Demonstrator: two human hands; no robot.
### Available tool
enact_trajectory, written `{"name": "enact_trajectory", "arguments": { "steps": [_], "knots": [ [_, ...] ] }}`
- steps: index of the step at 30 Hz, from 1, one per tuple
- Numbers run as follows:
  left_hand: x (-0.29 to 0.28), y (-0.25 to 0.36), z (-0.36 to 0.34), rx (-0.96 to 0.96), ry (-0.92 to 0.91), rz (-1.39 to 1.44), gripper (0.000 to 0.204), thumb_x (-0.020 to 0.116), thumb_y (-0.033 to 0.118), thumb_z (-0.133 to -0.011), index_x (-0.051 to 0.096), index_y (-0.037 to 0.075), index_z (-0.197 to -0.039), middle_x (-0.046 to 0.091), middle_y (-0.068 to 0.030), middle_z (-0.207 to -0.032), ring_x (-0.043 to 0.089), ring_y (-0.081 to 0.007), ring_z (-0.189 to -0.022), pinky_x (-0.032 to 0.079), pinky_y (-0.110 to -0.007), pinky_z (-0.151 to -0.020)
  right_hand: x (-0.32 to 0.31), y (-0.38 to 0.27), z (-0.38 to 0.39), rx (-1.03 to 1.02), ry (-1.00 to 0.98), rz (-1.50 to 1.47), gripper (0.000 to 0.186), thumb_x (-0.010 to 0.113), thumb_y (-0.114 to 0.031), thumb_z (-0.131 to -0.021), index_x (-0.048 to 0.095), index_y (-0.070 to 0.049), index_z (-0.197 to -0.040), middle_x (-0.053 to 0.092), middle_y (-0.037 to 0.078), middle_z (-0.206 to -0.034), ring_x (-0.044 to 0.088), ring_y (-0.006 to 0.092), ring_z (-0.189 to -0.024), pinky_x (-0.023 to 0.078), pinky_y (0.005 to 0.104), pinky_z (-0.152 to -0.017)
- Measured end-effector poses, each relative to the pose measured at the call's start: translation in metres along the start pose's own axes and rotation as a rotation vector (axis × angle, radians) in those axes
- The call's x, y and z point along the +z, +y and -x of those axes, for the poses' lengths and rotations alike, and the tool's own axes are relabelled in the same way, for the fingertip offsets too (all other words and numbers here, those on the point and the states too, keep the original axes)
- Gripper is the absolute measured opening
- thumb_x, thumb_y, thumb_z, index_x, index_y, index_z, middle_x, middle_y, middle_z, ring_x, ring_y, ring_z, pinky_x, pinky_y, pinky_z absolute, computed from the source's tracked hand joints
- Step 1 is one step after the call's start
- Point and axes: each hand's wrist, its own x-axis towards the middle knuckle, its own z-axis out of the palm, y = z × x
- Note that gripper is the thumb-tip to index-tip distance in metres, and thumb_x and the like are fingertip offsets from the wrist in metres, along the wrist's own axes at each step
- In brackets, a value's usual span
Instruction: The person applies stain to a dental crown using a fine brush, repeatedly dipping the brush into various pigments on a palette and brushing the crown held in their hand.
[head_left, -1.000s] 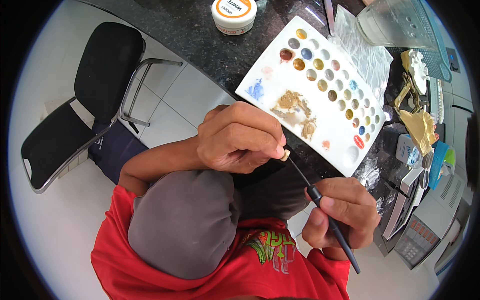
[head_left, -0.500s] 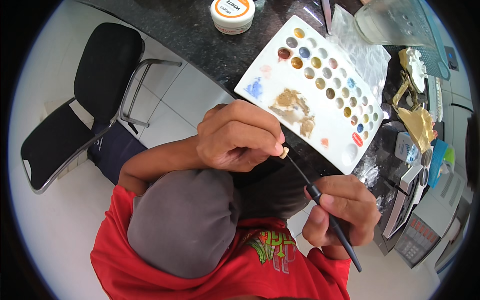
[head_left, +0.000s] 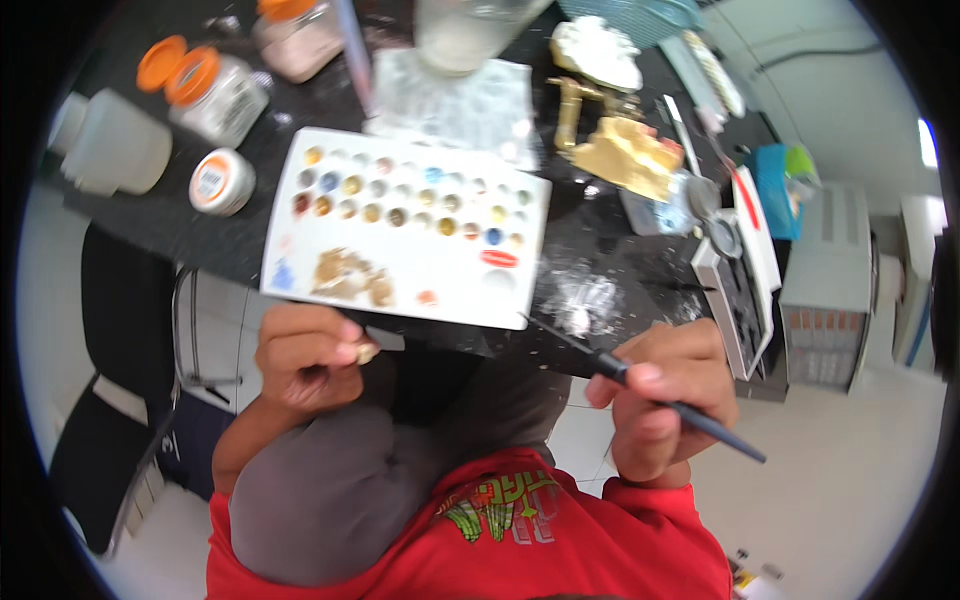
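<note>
Pinched between the fingertips of my left hand (head_left: 308, 358) is a small cream dental crown (head_left: 366, 352), near the front left of the table edge. My right hand (head_left: 675, 390) grips a thin dark-handled brush (head_left: 720, 427) like a pen. The brush's fine tip points toward the lower right corner of a white palette (head_left: 455, 285); whether it touches cannot be told. Rows of small round wells with coloured pastes fill the palette's far part. Brown, blue and pinkish smears lie on its near part. The picture is somewhat blurred.
Left of the palette stand a white jar (head_left: 222, 182), an orange-lidded jar (head_left: 220, 100) and a translucent bottle (head_left: 125, 145). Behind it lies a translucent sheet (head_left: 455, 100). A gold-coloured dental model (head_left: 628, 158) and an open case (head_left: 735, 305) are at right. White powder (head_left: 580, 295) dusts the dark tabletop.
My hands have moved apart; the brush tip has left the crown and is now by the palette's corner. The view has shifted, showing more of the table. Both holds are kept.
</note>
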Motion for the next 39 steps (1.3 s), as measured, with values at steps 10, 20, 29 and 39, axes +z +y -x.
{"name": "enact_trajectory", "arguments": {
  "steps": [10, 20, 29, 39],
  "knots": [
    [0.002, 0.003, -0.013, 0.142, -0.119, 0.075, 0.014, 0.064, 0.007, -0.088, 0.052, 0.006, -0.094, 0.052, -0.0097, -0.093, 0.064, -0.0190, -0.065, 0.050, -0.026, -0.056, -0.129, -0.017, -0.021, -0.110, 0.539, 0.315, 0.020, 0.056, -0.014, -0.093, 0.056, 0.003, -0.104, 0.056, 0.012, -0.086, 0.053, 0.0139, -0.064, 0.041, 0.0209, -0.052],
    [0.009, 0.005, -0.009, 0.235, -0.053, -0.024, 0.005, 0.055, 0.009, -0.093, 0.052, 0.005, -0.093, 0.052, -0.0114, -0.092, 0.057, -0.0214, -0.078, 0.049, -0.024, -0.052, -0.296, -0.006, 0.018, 0.252, 0.759, 0.910, 0.019, 0.063, -0.014, -0.090, 0.064, 0.000, -0.103, 0.067, 0.006, -0.084, 0.059, 0.0067, -0.068, 0.044, 0.0186, -0.053],
    [0.013, 0.006, -0.010, 0.199, 0.002, -0.007, 0.011, 0.057, 0.013, -0.093, 0.050, 0.004, -0.091, 0.051, -0.0115, -0.090, 0.056, -0.0219, -0.078, 0.050, -0.024, -0.053, -0.303, 0.026, 0.080, 0.493, 0.743, 1.122, 0.017, 0.067, -0.018, -0.085, 0.070, -0.003, -0.094, 0.068, 0.004, -0.072, 0.063, 0.0082, -0.062, 0.048, 0.0218, -0.059],
    [0.026, 0.005, -0.006, 0.162, 0.028, 0.034, 0.011, 0.057, 0.013, -0.093, 0.052, 0.004, -0.094, 0.051, -0.0129, -0.091, 0.055, -0.0206, -0.078, 0.050, -0.023, -0.050, -0.313, 0.036, 0.102, 0.525, 0.792, 1.171, 0.020, 0.068, -0.020, -0.085, 0.072, -0.002, -0.091, 0.069, 0.006, -0.071, 0.064, 0.0098, -0.062, 0.049, 0.0235, -0.062]
  ]
}}
